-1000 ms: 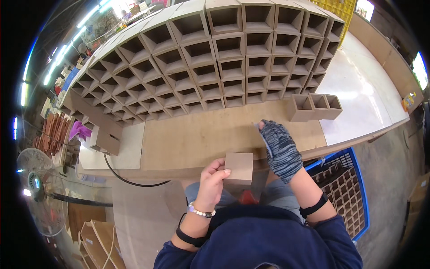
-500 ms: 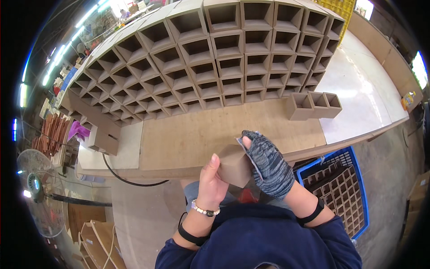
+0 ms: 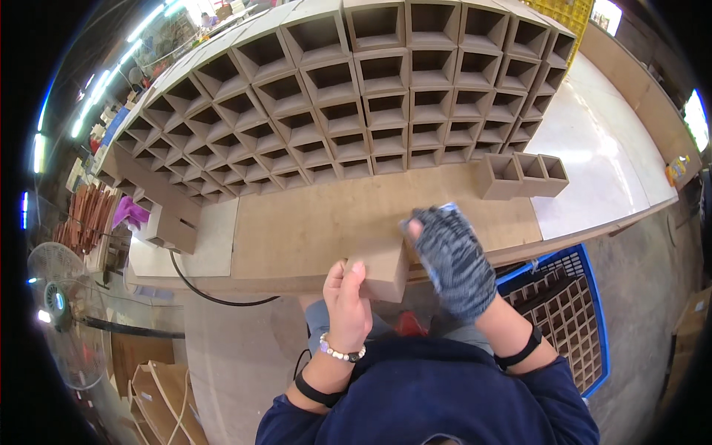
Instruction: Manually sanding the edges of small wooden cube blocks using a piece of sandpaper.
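Observation:
A small brown box [image 3: 384,273] is held near the bench's front edge. Gripping its left side is my left hand [image 3: 348,304], bare, with a beaded bracelet at the wrist, thumb on the near face. My right hand [image 3: 452,259] wears a grey-black knit glove with the thumb tip bare, and is slightly blurred. It hovers just right of the box, apart from it, fingers curled. A pale bluish patch shows at its fingertips; what it is I cannot make out.
Stacked open brown boxes [image 3: 345,116] form a wall along the back of the bench [image 3: 311,215]. A short row of boxes [image 3: 519,176] stands at right. Below, a blue crate [image 3: 604,334] holds more boxes. A fan [image 3: 59,300] and black cable [image 3: 215,300] are at left.
My right hand has come off the box, moving slightly right and up. The box has turned a little in my left hand, whose fingers now show curled at its side.

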`<act>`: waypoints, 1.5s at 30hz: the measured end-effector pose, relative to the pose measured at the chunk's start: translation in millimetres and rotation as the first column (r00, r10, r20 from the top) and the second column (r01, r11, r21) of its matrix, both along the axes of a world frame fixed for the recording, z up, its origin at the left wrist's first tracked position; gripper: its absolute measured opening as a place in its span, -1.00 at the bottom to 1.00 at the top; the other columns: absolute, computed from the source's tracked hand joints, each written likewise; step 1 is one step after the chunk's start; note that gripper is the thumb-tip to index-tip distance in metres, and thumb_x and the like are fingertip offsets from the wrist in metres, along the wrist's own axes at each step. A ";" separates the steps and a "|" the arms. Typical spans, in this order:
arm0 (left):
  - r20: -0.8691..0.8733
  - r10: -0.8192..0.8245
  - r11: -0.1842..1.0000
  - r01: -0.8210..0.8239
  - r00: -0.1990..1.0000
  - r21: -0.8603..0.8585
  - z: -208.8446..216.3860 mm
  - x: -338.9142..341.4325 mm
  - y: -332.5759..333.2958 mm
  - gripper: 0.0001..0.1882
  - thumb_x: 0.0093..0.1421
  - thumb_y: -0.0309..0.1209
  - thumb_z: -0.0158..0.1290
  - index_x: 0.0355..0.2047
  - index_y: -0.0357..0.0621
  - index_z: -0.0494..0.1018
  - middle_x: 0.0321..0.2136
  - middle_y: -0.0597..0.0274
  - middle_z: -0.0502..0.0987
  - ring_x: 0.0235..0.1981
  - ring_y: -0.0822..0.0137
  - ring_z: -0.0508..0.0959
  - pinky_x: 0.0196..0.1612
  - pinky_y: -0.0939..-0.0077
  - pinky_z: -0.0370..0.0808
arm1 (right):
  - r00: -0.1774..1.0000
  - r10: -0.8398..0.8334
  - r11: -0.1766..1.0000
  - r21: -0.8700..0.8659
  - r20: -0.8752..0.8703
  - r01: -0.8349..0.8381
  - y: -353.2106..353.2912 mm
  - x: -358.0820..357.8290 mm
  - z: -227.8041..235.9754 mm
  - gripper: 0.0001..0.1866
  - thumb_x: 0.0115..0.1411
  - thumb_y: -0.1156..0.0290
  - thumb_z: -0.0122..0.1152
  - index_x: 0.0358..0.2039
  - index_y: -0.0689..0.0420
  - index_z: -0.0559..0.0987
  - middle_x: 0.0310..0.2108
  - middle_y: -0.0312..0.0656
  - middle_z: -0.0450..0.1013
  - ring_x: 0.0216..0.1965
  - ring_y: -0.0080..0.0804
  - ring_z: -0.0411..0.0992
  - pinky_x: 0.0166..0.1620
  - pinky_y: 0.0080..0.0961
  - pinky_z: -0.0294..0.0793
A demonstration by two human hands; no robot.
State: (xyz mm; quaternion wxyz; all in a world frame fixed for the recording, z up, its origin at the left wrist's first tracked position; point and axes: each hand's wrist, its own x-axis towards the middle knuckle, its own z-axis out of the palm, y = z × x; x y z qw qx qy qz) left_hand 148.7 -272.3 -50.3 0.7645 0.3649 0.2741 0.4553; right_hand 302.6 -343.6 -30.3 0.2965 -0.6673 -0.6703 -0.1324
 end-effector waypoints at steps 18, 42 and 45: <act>0.045 -0.077 0.996 0.075 0.996 0.057 -5.3 -5.7 2.3 -0.89 0.19 -0.43 -0.06 -0.48 -0.11 0.30 -0.44 0.38 0.45 -0.38 0.55 0.40 -0.25 0.57 0.34 | 0.997 0.064 0.994 -0.088 -0.041 -0.067 7.0 -7.2 3.2 -0.60 0.04 0.38 0.04 -0.05 0.05 0.45 -0.03 -0.10 0.37 0.01 -0.14 0.34 0.16 -0.11 0.17; 0.232 -0.468 0.876 0.483 0.853 -0.008 -20.3 -20.3 16.1 -0.63 0.10 -0.53 0.11 -0.06 -0.28 0.37 -0.08 0.14 0.49 -0.04 0.34 0.46 0.07 0.40 0.34 | 0.880 0.127 0.975 0.219 -0.458 -0.027 -15.5 0.6 -8.6 -0.31 -0.09 0.74 -0.02 0.15 0.16 0.29 0.13 0.01 0.24 0.14 -0.03 0.24 0.21 -0.27 0.18; 0.210 -0.459 0.888 0.453 0.864 0.078 -29.8 -18.2 17.6 -0.63 0.08 -0.51 0.15 -0.08 -0.28 0.39 -0.11 0.14 0.50 -0.06 0.34 0.48 0.05 0.42 0.36 | 0.948 0.259 0.966 0.020 -0.185 -0.259 -16.3 -20.4 11.4 -0.49 0.01 0.57 0.05 0.05 0.16 0.38 0.04 0.00 0.32 0.07 -0.06 0.31 0.19 -0.24 0.20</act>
